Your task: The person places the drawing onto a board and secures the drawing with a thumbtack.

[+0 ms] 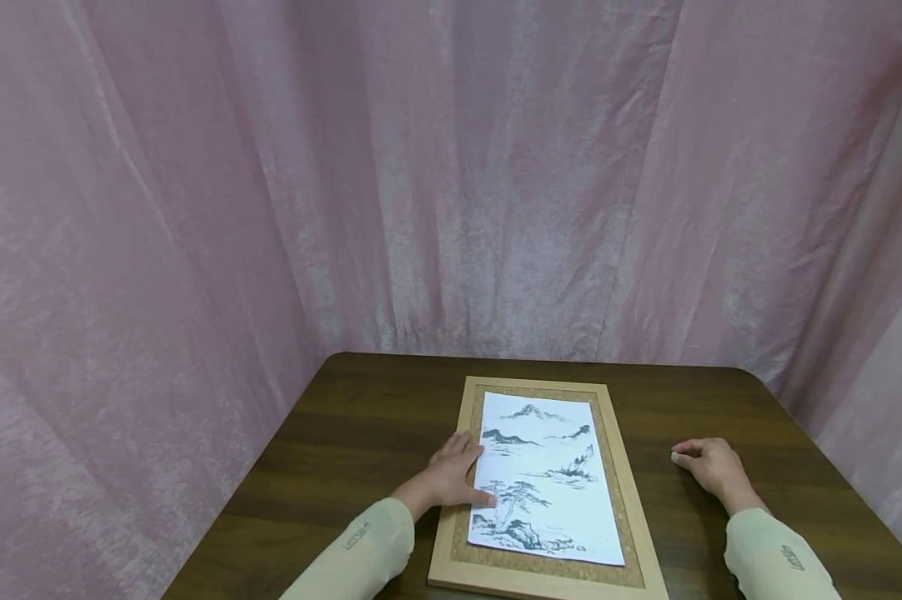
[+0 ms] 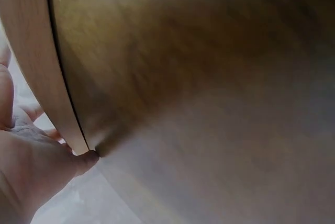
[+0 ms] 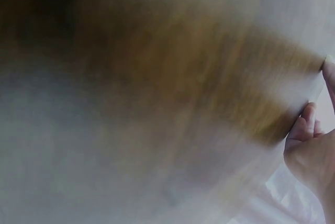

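Note:
A sheet of paper (image 1: 548, 467) printed with an ink landscape of mountains and trees lies on a cork board (image 1: 552, 568) with a pale wooden frame (image 1: 634, 508). My left hand (image 1: 451, 473) rests spread over the board's left side, thumb on the paper's left edge. In the left wrist view that hand (image 2: 39, 150) lies along the frame edge. To the right of the board, low over the table, my right hand (image 1: 709, 467) pinches a small pale green thing (image 1: 673, 454), too small to make out. The right wrist view catches only part of the hand (image 3: 314, 150).
The board lies on a dark brown wooden table (image 1: 368, 417). A pink curtain (image 1: 458, 183) hangs behind the table and along its sides.

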{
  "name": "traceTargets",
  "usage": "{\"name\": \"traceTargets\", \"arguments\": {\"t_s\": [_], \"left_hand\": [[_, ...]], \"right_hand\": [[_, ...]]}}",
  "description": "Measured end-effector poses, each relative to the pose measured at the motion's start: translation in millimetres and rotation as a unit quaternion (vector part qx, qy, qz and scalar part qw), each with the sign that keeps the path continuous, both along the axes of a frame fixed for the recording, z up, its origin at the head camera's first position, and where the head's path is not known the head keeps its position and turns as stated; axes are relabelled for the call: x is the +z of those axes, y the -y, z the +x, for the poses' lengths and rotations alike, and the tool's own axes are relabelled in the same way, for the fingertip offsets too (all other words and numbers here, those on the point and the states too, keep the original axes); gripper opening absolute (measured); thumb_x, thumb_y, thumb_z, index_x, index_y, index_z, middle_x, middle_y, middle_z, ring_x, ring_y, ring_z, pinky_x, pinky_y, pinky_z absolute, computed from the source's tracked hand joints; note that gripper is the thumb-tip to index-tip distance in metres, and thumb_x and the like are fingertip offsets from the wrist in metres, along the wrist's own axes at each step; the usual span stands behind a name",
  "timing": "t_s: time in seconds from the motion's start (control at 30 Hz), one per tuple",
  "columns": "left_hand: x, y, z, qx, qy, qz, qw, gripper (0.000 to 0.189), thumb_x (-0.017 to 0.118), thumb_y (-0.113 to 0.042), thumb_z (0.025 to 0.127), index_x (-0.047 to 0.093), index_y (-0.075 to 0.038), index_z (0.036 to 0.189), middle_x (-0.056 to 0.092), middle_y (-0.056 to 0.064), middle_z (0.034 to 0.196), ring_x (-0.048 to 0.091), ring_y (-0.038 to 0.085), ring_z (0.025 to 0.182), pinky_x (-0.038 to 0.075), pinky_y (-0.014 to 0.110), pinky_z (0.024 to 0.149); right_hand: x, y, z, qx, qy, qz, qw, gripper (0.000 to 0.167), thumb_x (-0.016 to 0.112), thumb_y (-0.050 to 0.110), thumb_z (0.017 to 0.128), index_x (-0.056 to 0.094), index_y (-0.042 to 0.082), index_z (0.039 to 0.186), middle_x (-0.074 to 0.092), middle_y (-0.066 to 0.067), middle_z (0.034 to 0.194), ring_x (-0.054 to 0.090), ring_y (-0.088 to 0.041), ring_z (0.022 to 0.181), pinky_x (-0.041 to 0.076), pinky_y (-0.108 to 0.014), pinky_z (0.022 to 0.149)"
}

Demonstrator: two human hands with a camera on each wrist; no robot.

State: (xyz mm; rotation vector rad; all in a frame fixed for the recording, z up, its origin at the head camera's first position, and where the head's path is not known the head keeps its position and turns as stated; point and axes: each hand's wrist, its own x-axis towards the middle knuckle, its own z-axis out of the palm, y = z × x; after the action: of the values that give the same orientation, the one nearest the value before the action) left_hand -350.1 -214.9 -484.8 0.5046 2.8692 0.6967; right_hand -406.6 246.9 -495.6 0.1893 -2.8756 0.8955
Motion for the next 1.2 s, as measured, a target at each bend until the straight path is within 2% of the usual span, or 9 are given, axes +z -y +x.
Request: {"name": "traceTargets", "arguments": {"t_s": [0.4, 0.63, 0.77, 0.83, 1.03, 1.2], "left_hand": [[-2.3, 0.8, -1.0, -0.005, 0.011, -0.002, 0.9999, 0.102, 0.075, -0.062, 0.079, 0.031, -0.013, 0.157, 0.008, 0.011, 0.166, 0.0, 0.03, 0.152, 0.013, 0.058, 0.116], [-2.7, 1.4, -1.2, -0.001, 0.011, -0.004, 0.9999, 0.102, 0.075, -0.063, 0.079, 0.03, -0.014, 0.157, 0.007, 0.01, 0.166, -0.001, 0.029, 0.152, 0.013, 0.057, 0.117], [-2.6, 1.3, -1.5, 0.003, 0.011, -0.004, 0.9999, 0.103, 0.075, -0.062, 0.078, 0.031, -0.014, 0.157, 0.008, 0.01, 0.166, -0.001, 0.029, 0.152, 0.012, 0.056, 0.117], [-2.6, 1.2, -1.4, 0.005, 0.011, -0.005, 0.9999, 0.103, 0.075, -0.063, 0.078, 0.031, -0.014, 0.157, 0.008, 0.01, 0.166, -0.001, 0.028, 0.152, 0.012, 0.056, 0.117], [-2.6, 1.6, -2.3, 0.003, 0.012, -0.005, 0.9999, 0.104, 0.074, -0.065, 0.078, 0.03, -0.015, 0.157, 0.007, 0.009, 0.166, -0.001, 0.028, 0.152, 0.012, 0.055, 0.118], [-2.0, 1.6, -2.4, 0.0, 0.012, -0.007, 0.9999, 0.104, 0.074, -0.065, 0.078, 0.029, -0.015, 0.158, 0.007, 0.009, 0.166, -0.001, 0.028, 0.152, 0.012, 0.056, 0.117]], "right_hand": [[-1.2, 0, 1.4, -0.005, -0.014, -0.004, 0.9999, 0.027, 0.064, 0.019, 0.096, 0.071, -0.005, 0.106, 0.066, -0.029, 0.11, 0.057, -0.05, 0.104, 0.045, -0.061, 0.086], [3.1, 5, 4.6, -0.057, 0.002, -0.039, 0.9976, 0.038, 0.06, 0.03, 0.099, 0.068, -0.005, 0.111, 0.064, -0.029, 0.115, 0.055, -0.05, 0.106, 0.043, -0.061, 0.086], [4.9, 9, 6.6, -0.088, -0.005, -0.066, 0.9939, 0.04, 0.059, 0.031, 0.1, 0.068, -0.006, 0.113, 0.063, -0.029, 0.118, 0.054, -0.05, 0.108, 0.043, -0.061, 0.088], [4.8, 11, 6.1, -0.103, -0.006, -0.081, 0.9913, 0.041, 0.059, 0.031, 0.1, 0.068, -0.005, 0.114, 0.066, -0.027, 0.114, 0.056, -0.048, 0.106, 0.044, -0.06, 0.087], [7.1, 22, 1.1, -0.129, -0.002, -0.128, 0.9834, 0.042, 0.06, 0.033, 0.098, 0.068, -0.003, 0.118, 0.074, -0.013, 0.091, 0.07, -0.029, 0.085, 0.048, -0.048, 0.078], [13.1, 34, -4.1, -0.132, -0.007, -0.165, 0.9774, 0.04, 0.061, 0.03, 0.098, 0.067, -0.002, 0.121, 0.075, -0.011, 0.093, 0.069, -0.015, 0.076, 0.048, -0.037, 0.072]]}}
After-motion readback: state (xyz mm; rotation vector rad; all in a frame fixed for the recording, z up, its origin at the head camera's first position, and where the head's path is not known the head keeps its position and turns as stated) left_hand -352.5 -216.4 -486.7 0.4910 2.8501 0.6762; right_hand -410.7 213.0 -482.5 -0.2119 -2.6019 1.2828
